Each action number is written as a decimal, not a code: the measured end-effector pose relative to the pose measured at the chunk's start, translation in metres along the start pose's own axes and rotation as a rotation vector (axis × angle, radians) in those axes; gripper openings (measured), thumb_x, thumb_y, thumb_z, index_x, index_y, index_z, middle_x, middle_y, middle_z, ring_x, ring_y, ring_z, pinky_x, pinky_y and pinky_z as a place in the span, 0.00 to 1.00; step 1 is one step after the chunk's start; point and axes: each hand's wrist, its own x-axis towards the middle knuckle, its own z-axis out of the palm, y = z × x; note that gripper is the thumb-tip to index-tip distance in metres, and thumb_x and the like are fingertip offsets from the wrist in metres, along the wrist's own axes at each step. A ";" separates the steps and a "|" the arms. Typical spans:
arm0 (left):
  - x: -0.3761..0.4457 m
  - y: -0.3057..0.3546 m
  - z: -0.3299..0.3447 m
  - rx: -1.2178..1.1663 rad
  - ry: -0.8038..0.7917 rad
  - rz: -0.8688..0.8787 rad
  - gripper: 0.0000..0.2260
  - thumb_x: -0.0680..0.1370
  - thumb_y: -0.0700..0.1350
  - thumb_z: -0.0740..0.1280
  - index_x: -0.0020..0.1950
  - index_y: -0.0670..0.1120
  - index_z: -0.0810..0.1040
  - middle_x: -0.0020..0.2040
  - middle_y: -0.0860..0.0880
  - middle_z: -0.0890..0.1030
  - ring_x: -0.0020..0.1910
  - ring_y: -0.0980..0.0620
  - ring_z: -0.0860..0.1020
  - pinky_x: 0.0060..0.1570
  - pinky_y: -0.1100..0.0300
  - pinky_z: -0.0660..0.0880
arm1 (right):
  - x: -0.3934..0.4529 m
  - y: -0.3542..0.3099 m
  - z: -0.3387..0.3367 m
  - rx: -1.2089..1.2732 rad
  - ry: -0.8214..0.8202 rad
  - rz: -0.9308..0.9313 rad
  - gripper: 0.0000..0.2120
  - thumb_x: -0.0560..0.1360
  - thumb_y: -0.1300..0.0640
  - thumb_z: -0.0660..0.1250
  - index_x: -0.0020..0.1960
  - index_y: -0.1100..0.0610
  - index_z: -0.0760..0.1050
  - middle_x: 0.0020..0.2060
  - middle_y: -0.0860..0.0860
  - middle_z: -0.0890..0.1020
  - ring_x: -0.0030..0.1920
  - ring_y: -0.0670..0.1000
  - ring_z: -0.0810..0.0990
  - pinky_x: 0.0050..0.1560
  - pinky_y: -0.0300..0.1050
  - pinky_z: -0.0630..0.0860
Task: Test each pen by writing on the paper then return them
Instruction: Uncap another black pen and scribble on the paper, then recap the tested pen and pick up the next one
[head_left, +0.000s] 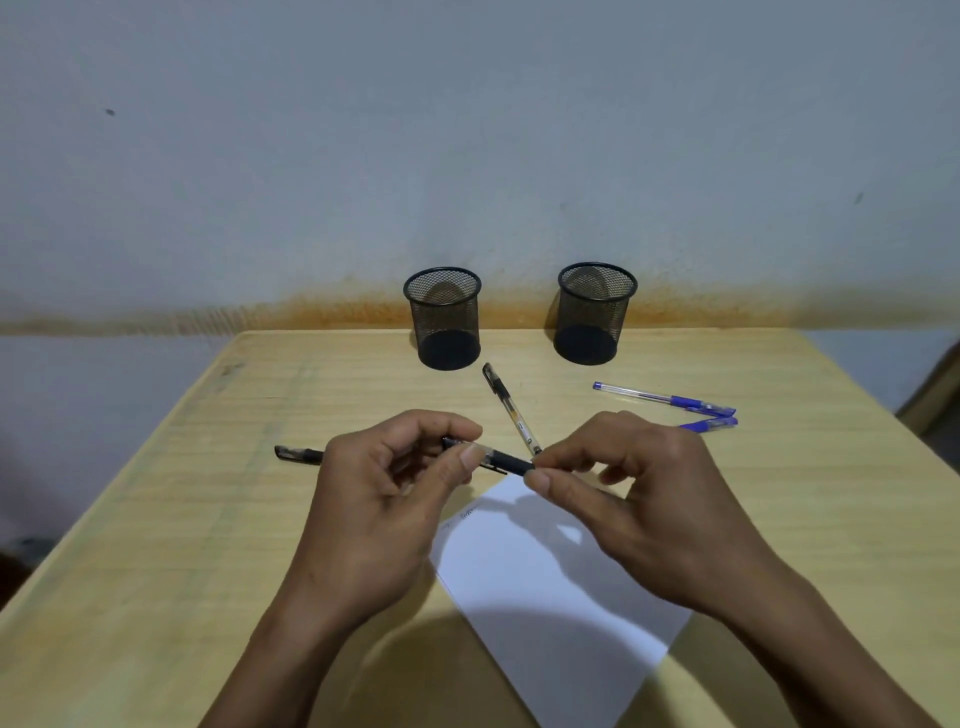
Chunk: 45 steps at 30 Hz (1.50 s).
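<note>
Wooden table (156, 519) against a grey wall (467, 130), seen from above and in front.

White paper (545, 597), one sheet, lying askew on the near centre of the table, partly under both forearms; faint marks near its far left corner.

Two hands raised over the paper's far corner, palms turned inward. Left hand (379, 499): fingers curled, thumb and forefinger pinching the clear barrel of a black pen (493, 457). Right hand (639, 493): thumb and forefinger pinched on the pen's right end, remaining fingers loosely curled. Pen held roughly level between the two hands, off the table.

Two black mesh cups (443, 318) (594, 312), upright, side by side at the far edge, well apart; no pens visible inside.

Five pens counted in all:
- one held, as above;
- one black pen on left (298, 454), flat on the table, its right end hidden behind the left hand;
- one black centre pen (511, 410), lying diagonally between the hands, near the left cup;
- two blue pens, one (665, 399) in full view to the right, the other (709, 425) just near of it, mostly hidden by the right hand.
</note>
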 end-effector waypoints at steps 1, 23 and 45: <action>0.001 0.001 0.000 0.009 -0.007 0.007 0.07 0.70 0.47 0.72 0.47 0.50 0.85 0.39 0.50 0.85 0.40 0.52 0.84 0.44 0.61 0.80 | 0.000 0.000 0.001 -0.006 -0.005 0.011 0.02 0.74 0.48 0.75 0.45 0.46 0.86 0.38 0.39 0.84 0.44 0.44 0.80 0.43 0.42 0.77; 0.077 -0.071 0.031 1.135 -0.319 -0.124 0.24 0.78 0.66 0.57 0.58 0.46 0.73 0.60 0.47 0.76 0.64 0.45 0.71 0.60 0.48 0.71 | 0.098 0.041 0.061 -0.467 0.007 0.566 0.09 0.76 0.49 0.66 0.42 0.52 0.82 0.37 0.50 0.84 0.45 0.55 0.81 0.53 0.52 0.75; -0.008 -0.049 -0.064 1.038 0.069 -0.142 0.25 0.76 0.63 0.64 0.69 0.53 0.74 0.69 0.53 0.75 0.70 0.51 0.69 0.64 0.51 0.68 | 0.080 -0.032 0.114 -0.201 -0.226 0.091 0.18 0.77 0.42 0.68 0.63 0.49 0.81 0.57 0.48 0.83 0.62 0.52 0.76 0.60 0.50 0.74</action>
